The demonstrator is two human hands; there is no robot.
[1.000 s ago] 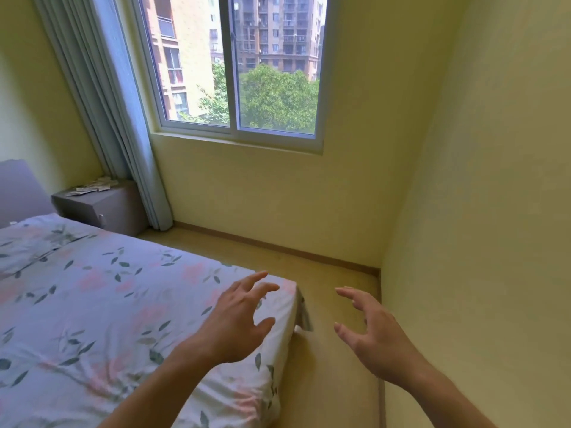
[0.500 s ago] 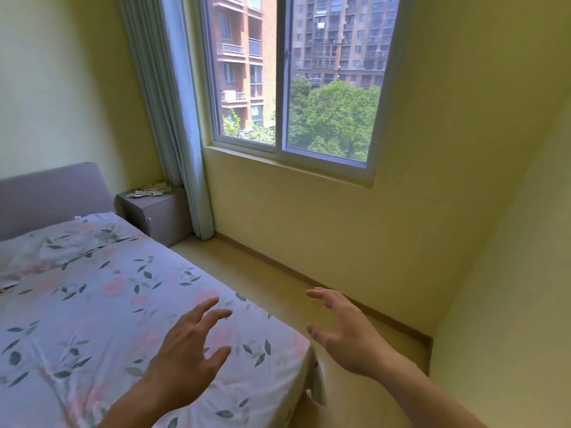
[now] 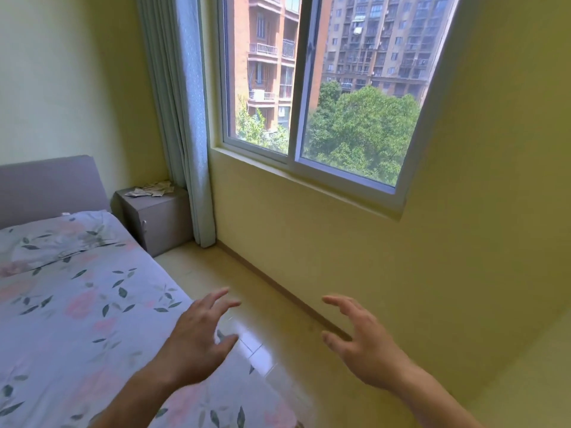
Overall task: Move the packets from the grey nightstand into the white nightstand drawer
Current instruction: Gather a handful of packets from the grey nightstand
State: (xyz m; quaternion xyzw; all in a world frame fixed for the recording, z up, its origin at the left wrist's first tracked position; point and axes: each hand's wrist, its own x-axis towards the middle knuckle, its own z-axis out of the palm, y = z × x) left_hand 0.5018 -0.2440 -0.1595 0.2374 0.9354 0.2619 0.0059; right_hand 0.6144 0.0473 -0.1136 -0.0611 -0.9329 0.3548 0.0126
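The grey nightstand (image 3: 157, 220) stands in the far corner, between the bed's headboard and the curtain. Several pale packets (image 3: 152, 189) lie scattered on its top. My left hand (image 3: 199, 338) hovers over the bed's near edge with fingers spread and holds nothing. My right hand (image 3: 360, 341) floats above the floor strip near the wall, fingers relaxed and empty. Both hands are far from the nightstand. The white nightstand is not in view.
A bed (image 3: 71, 304) with a floral sheet fills the left side, with a grey headboard (image 3: 49, 186) behind it. A narrow floor strip (image 3: 234, 291) runs between the bed and the yellow wall under the window (image 3: 309, 97). A curtain (image 3: 185, 118) hangs beside the nightstand.
The view has swung left and moved forward along the bed, so the grey nightstand looks nearer and larger. Both hands stay raised, open and empty.
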